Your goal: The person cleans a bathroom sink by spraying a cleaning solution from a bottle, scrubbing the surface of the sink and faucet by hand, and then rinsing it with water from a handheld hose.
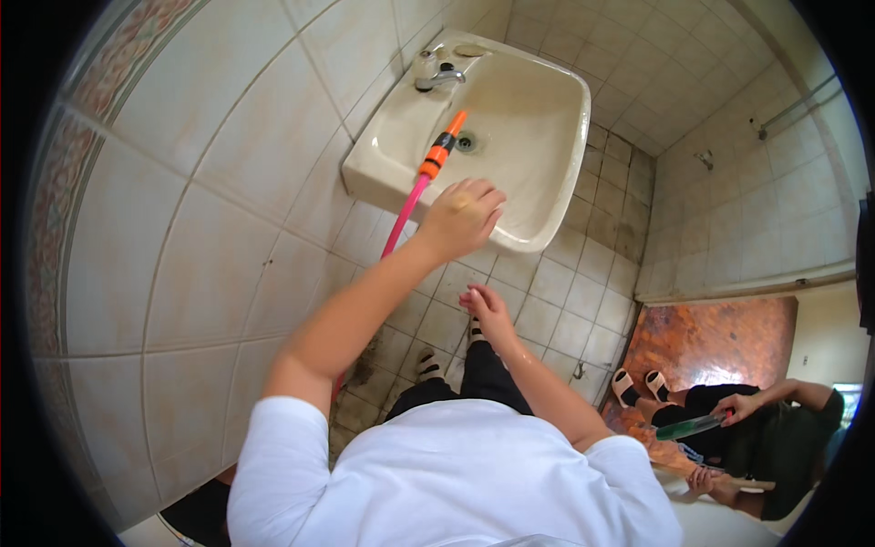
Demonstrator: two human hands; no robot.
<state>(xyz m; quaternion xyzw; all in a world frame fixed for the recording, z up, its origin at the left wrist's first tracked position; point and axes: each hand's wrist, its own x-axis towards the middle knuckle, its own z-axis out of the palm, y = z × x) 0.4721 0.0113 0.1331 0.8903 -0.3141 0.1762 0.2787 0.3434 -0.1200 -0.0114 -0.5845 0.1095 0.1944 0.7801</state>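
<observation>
Over the front rim of a cream ceramic washbasin [533,178] is my left hand [461,215], palm down with bent fingers; its palm is hidden, and a pale yellowish patch shows on its back. My right hand [489,311] is below the basin's front edge, above the floor, fingers loosely bent and nothing visible in it. An orange-and-black hose nozzle [441,147] lies in the basin, its tip beside the drain [466,141]. Its pink hose [405,215] runs over the rim, past my left forearm. A chrome tap [441,80] stands at the basin's back corner.
A tiled wall [225,184] rises at left, over a stained tile floor [540,287]. At lower right, by a doorway with reddish flooring [724,335], another person holds a long green tool [689,427] and a wooden stick [748,484]. A pipe [796,109] is on the right wall.
</observation>
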